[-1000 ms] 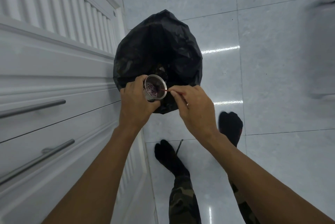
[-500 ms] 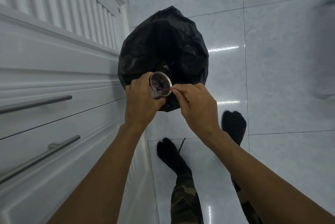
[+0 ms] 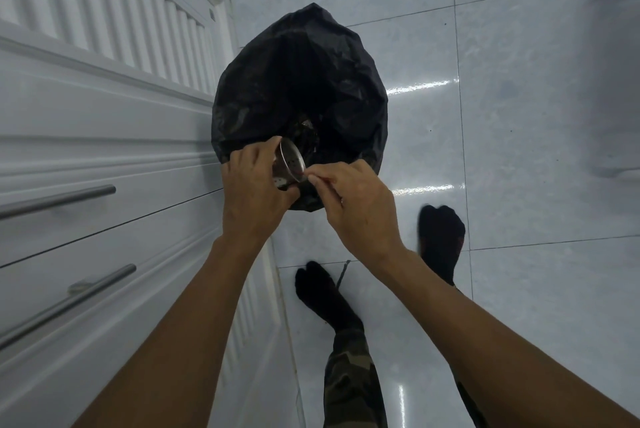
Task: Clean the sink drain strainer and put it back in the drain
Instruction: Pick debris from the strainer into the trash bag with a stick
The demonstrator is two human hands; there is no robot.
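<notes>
The left hand (image 3: 256, 195) is gripping a shiny round metal strainer (image 3: 292, 163) over a crinkly black plastic bag (image 3: 301, 81), while the right hand (image 3: 360, 209) is pinching a thin stick (image 3: 305, 174).

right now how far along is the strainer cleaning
Done: the strainer is out of the sink, tipped over the black bin bag. In hand: the left hand grips it while the right hand pinches a thin pick at its rim. Left: finishing and refitting it in the drain; no sink is in view.
</notes>
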